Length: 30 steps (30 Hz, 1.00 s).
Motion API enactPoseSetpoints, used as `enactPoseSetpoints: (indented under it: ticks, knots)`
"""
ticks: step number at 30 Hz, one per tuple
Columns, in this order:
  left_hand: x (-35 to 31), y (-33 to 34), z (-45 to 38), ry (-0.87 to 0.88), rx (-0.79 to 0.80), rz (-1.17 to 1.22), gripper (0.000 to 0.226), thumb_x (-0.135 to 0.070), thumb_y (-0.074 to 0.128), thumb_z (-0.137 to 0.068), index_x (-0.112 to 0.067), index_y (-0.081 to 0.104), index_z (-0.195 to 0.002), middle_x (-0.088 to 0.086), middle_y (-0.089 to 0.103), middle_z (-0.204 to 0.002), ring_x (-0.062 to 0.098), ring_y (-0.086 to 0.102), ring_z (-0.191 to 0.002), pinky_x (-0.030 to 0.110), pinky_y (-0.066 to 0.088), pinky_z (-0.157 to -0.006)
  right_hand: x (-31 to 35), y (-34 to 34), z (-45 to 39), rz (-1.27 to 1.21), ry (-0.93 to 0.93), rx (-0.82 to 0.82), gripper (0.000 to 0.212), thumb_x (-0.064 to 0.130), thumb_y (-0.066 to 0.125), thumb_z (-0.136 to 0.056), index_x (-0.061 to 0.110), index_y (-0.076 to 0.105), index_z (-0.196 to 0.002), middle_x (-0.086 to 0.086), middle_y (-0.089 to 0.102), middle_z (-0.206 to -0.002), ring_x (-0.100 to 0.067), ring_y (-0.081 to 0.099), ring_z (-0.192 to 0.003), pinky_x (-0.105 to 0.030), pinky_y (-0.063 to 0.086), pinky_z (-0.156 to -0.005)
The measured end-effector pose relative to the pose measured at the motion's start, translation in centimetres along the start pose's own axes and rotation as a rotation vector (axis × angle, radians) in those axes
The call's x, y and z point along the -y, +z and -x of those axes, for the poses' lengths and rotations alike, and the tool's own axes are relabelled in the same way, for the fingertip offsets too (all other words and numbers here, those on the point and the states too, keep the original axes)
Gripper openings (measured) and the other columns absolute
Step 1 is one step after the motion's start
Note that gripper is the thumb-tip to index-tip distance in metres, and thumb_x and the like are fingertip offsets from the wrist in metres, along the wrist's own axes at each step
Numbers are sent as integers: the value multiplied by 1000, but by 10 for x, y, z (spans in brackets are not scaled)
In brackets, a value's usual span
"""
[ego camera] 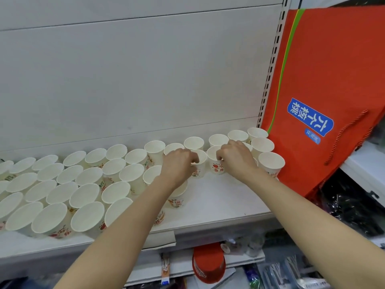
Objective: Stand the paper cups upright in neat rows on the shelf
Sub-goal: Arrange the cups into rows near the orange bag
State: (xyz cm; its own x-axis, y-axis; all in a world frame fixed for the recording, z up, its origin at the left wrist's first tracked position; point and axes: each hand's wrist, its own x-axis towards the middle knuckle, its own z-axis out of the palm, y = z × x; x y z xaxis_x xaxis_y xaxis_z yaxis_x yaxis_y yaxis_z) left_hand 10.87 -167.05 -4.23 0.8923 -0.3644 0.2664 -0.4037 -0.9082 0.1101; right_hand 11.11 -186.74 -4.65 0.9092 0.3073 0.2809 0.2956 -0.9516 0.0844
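Several white paper cups with red and green print stand upright in rows on the white shelf [225,197], most of them crowded at the left [87,213]. My left hand [178,163] grips the rim of one cup [200,163] in the middle. My right hand [235,157] pinches the rim of a neighbouring cup [215,163]. Both cups stand on the shelf, side by side. More cups [270,161] line the back and the right end.
A large red paper bag [312,80] with a blue label leans against the right end of the shelf. Bare shelf lies in front of my hands. Below the shelf are a red cup stack [208,263] and packaged goods.
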Motion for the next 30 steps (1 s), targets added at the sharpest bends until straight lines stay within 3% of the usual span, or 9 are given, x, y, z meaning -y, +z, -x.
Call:
enactPoseSetpoints:
  ticks: [3, 5, 7, 12, 17, 22, 26, 30]
  knots:
    - [8, -21, 10, -56, -40, 76, 22, -29, 67, -85, -31, 69, -106, -9, 66, -103, 14, 59, -98, 29, 45, -71, 5, -1, 11, -135, -31, -213, 14, 10, 75, -70, 16, 68, -81, 0, 64, -76, -27, 54, -78, -31, 36, -66]
    - [23, -39, 26, -137, -102, 69, 16, -26, 66, -85, -32, 71, -99, -12, 66, -96, 12, 58, -95, 29, 43, -68, 18, -2, 28, -338, -111, -386, 11, 14, 77, -70, 15, 68, -77, 2, 64, -73, -25, 55, -72, -31, 39, -64]
    - [41, -56, 48, -228, -93, 76, 18, -21, 65, -83, -35, 71, -92, -16, 65, -89, 9, 57, -90, 27, 44, -67, 38, -3, 46, -455, -237, -440, 6, 19, 72, -76, 16, 69, -79, 4, 65, -75, -21, 53, -74, -28, 37, -64]
    - [62, -74, 77, -305, 172, 141, 17, -27, 72, -78, -32, 71, -94, -18, 66, -92, 4, 56, -81, 27, 49, -73, 83, 3, 57, -539, -383, -337, 20, 25, 75, -76, 14, 70, -93, 4, 67, -89, -19, 52, -84, -26, 42, -68]
    - [58, -59, 68, -228, 252, 43, 12, -30, 71, -77, -31, 70, -89, -12, 68, -95, 11, 63, -90, 33, 54, -78, 108, 3, 51, -462, -369, -274, 8, 19, 75, -71, 14, 70, -77, 4, 64, -75, -25, 52, -76, -35, 46, -63]
    - [56, -46, 64, -151, 193, -121, 10, -24, 62, -82, -26, 71, -85, -4, 69, -85, 18, 63, -83, 26, 44, -60, 96, -8, 67, -415, -226, -260, 11, 16, 80, -68, 16, 70, -72, 4, 64, -72, -22, 53, -74, -28, 39, -61]
    - [38, -45, 55, -35, -3, -15, 9, -31, 63, -81, -28, 71, -80, -6, 69, -79, 17, 61, -80, 27, 45, -59, 62, -18, 81, -378, -24, -253, 12, 15, 82, -67, 16, 72, -73, 4, 66, -75, -24, 55, -76, -30, 40, -60]
    - [4, -39, 44, 49, 19, 89, 12, -34, 62, -84, -28, 72, -86, -6, 71, -83, 16, 61, -85, 28, 43, -61, 42, -29, 82, -311, 70, -176, 8, 16, 79, -72, 17, 74, -77, 5, 65, -76, -20, 49, -79, -27, 28, -62]
